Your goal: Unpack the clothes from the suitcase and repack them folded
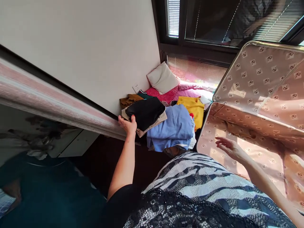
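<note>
My left hand (129,125) is at the near left edge of a folded black garment (144,112), its thumb raised and its fingers stretched toward the wall. Beneath the black one lies a folded beige garment (162,118). I cannot tell how firmly the hand touches them. Right of these is a folded blue garment (174,125), with a yellow garment (197,109) behind it. My right hand (229,147) hovers over the open suitcase (258,161), fingers loosely extended and nothing in them. The suitcase has a pink patterned lining, and its lid (261,69) stands raised.
Behind the clothes sit a white pillow (163,77) and pink bedding (190,91) below a dark-framed window (201,47). A brown garment (129,100) lies against the white wall (95,47). At lower left, a person in a dark teal top (54,190) appears.
</note>
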`<state>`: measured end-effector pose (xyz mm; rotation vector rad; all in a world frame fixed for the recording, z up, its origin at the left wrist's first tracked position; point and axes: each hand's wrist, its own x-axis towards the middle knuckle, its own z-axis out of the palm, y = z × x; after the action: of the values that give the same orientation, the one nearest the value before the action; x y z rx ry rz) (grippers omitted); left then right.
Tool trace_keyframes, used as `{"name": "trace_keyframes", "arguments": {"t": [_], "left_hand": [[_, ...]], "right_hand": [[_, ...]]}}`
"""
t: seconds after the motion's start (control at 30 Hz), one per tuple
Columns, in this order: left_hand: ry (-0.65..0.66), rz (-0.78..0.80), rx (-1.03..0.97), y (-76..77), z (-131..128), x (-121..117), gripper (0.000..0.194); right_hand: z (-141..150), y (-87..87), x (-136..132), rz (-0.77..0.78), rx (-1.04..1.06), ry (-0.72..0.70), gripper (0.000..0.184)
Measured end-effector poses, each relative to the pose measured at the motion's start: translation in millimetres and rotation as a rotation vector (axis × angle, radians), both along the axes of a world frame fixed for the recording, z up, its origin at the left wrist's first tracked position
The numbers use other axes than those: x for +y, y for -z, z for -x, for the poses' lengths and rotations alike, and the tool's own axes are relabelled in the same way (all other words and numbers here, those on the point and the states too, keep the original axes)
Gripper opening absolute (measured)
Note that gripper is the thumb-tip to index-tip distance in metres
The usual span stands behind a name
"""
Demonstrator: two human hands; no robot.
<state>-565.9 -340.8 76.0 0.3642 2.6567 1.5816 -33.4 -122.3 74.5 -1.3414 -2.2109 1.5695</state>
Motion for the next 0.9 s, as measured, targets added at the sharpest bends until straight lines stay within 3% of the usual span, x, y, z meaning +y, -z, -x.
{"name": "trace_keyframes", "arguments": {"t": [0.07,0.13,0.23,0.33,0.47,0.6,0.77,0.9], "left_hand": [[0.05,0.055,0.273,-3.7,-33.1,-3.6,0.067],[0.293,0.114,0.397,-4.4,-72.4,-4.4,0.055],[0.744,0.281,0.403,2.4,-125.6,-1.2,0.045],[0.953,0.509,0.365,14.5,-156.4,0.6,0.057],[0.99,0.687,0.36,23.8,-167.3,-1.4,0.073],[0.968,0.718,0.362,22.9,-167.7,0.6,0.071],[0.928,0.746,0.333,26.0,-175.3,10.2,0.074],[0.908,0.783,0.314,36.3,-186.2,18.8,0.085]], "right_hand": [[19.1,7.4,-4.1,-0.1,0.037,-0.052,0.072],[42.4,14.3,-8.6,-0.225,0.101,-0.12,0.06],[77.7,24.6,-13.0,-0.372,0.184,-0.25,0.049],[102.4,37.0,-15.3,-0.408,0.202,-0.357,0.048],[106.9,57.3,-21.1,-0.323,0.145,-0.419,0.053],[87.2,72.3,-23.8,-0.19,0.158,-0.309,0.05],[54.6,80.4,-13.6,-0.104,0.086,-0.211,0.04],[35.4,79.7,-22.1,-0.094,-0.029,-0.197,0.036]]}}
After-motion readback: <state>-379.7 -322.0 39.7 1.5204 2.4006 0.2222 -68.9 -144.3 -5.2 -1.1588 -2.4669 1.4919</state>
